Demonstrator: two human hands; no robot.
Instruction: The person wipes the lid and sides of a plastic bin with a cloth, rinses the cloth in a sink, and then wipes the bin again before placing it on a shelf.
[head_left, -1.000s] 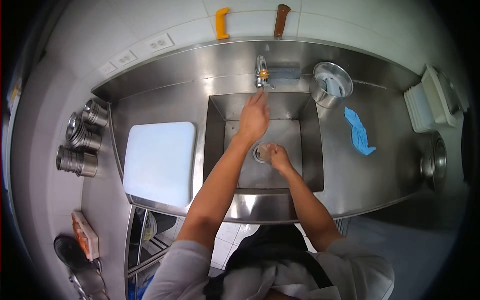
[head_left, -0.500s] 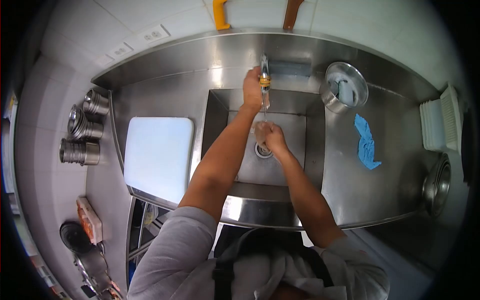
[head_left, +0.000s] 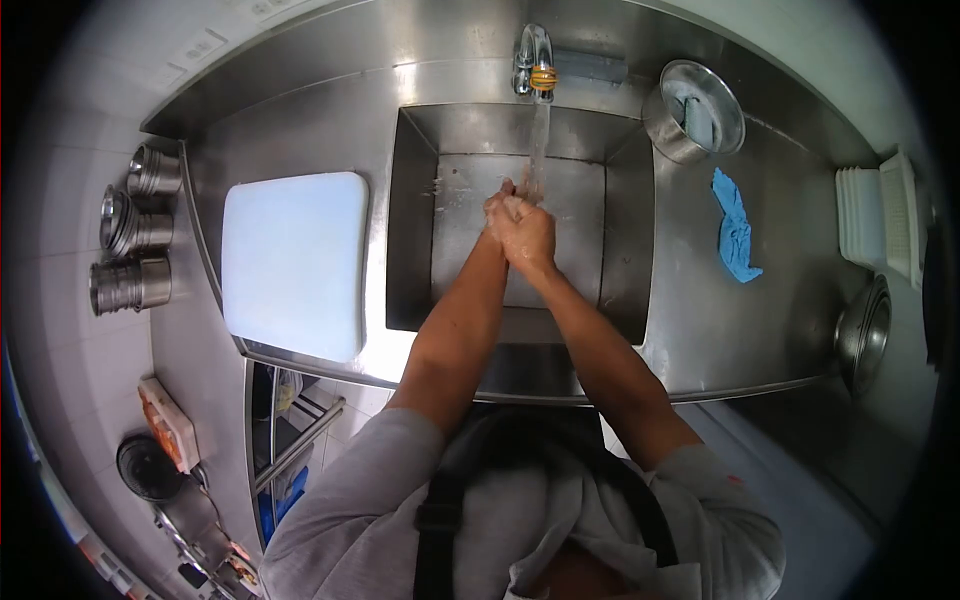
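Observation:
Over the sink (head_left: 418,220), my two hands are pressed together below the faucet (head_left: 536,60), from which water (head_left: 540,140) runs down beside and behind them. My right hand (head_left: 530,238) lies across the left one, its fingers wrapped round it. Most of my left hand (head_left: 496,206) is covered by the right, so its fingers barely show. Both look wet, with whitish streaks on the skin. No object is visible in either hand.
A white cutting board (head_left: 293,265) lies left of the sink. To the right are a metal pot (head_left: 680,135) with something pale inside and a crumpled blue cloth (head_left: 735,230). White trays (head_left: 862,218) and metal bowls (head_left: 865,335) stand at the far right, metal containers (head_left: 135,230) at the left.
My left hand has come away from the faucet and joined the right hand over the sink. The water stream is now wider. The view has tilted down, shifting the scene upward.

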